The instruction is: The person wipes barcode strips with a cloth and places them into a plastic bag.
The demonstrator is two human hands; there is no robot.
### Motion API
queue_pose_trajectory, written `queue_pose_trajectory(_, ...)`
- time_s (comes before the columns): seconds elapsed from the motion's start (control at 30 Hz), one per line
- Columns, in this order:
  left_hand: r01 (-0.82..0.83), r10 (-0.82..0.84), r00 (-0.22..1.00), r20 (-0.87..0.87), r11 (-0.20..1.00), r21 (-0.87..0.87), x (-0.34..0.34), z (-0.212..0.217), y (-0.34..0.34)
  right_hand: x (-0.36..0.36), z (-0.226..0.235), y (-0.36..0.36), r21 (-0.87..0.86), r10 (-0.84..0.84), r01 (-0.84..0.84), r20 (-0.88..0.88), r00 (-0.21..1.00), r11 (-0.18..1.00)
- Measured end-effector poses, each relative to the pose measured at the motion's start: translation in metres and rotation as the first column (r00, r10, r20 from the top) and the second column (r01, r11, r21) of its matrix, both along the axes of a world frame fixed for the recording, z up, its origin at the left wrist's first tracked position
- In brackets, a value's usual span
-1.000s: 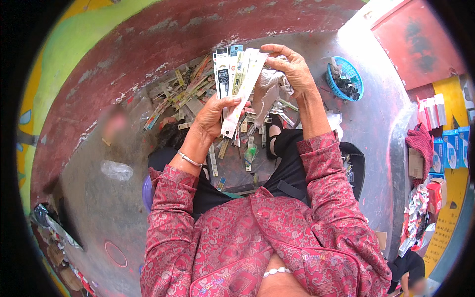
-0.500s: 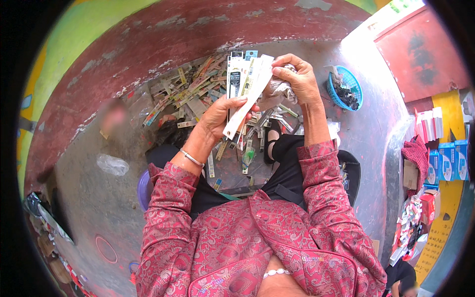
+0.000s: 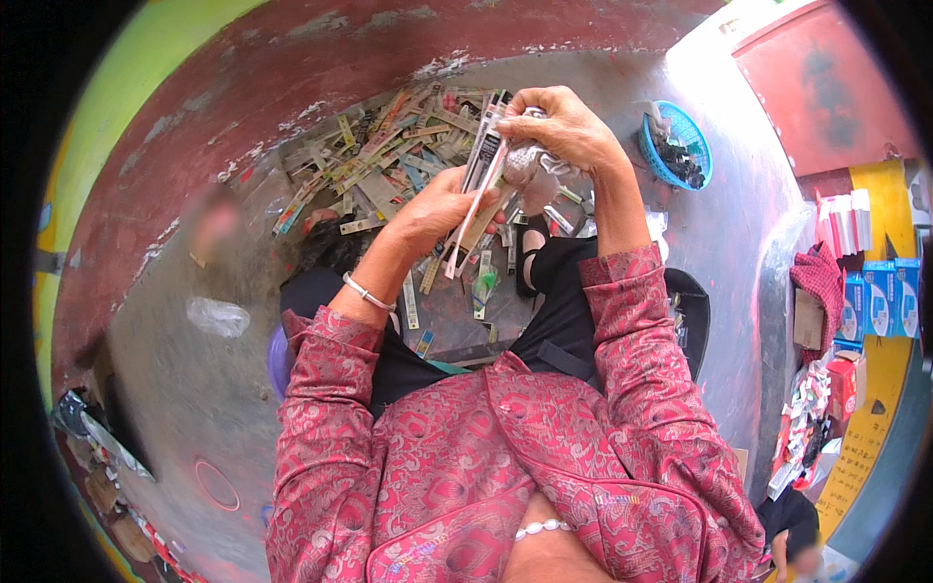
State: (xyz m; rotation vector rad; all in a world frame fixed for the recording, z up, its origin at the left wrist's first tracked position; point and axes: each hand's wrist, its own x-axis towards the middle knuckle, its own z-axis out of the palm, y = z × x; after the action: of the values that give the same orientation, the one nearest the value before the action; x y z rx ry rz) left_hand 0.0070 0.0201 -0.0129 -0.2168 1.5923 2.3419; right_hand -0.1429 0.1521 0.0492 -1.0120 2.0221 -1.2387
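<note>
My left hand (image 3: 428, 216) is closed round a small stack of long, narrow printed strips (image 3: 489, 148), tilted so mostly their edges show. At the upper end of the stack, the fingers of my right hand (image 3: 573, 128) pinch the strips. A crumpled greyish-white cloth (image 3: 533, 175) is also in that hand, bunched under the palm and hanging against the stack. My right fingertips are partly hidden behind the strips and cloth. Beyond my hands, a loose pile of similar strips (image 3: 384, 160) covers the floor, with more scattered around my feet.
A blue plastic basket (image 3: 707, 151) with dark pieces stands at the far right. On the left lie a clear plastic bag (image 3: 217, 317) and a purple tub (image 3: 279, 361) beside my leg. Blue boxes (image 3: 879, 296) are stacked along the right wall. Another person (image 3: 792, 530) is at the lower right.
The stack has turned from broad face to edge-on and sits slightly lower. My right hand has moved left and up, bringing the cloth against the strips.
</note>
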Motion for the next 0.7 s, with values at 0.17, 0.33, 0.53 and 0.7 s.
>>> queue_pose_trajectory(0.17,0.011,-0.002,1.000,-0.030,0.953,0.303,-0.004,-0.005,0.005,0.005,-0.008,-0.004,0.128,-0.092,0.163,-0.437,0.895,0.978)
queue_pose_trajectory(0.33,-0.030,0.042,0.999,-0.029,0.939,0.343,-0.009,-0.006,0.011,0.021,-0.003,-0.009,0.008,-0.283,0.367,-0.624,0.728,0.930)
queue_pose_trajectory(0.53,-0.108,0.106,0.994,0.025,0.928,0.357,-0.011,-0.012,0.016,0.031,0.003,0.000,-0.001,-0.204,0.229,-0.463,0.862,0.973)
queue_pose_trajectory(0.7,-0.091,0.071,0.996,0.059,0.859,0.504,-0.014,-0.020,0.012,0.045,-0.007,-0.003,0.179,0.030,0.086,-0.560,0.828,0.980)
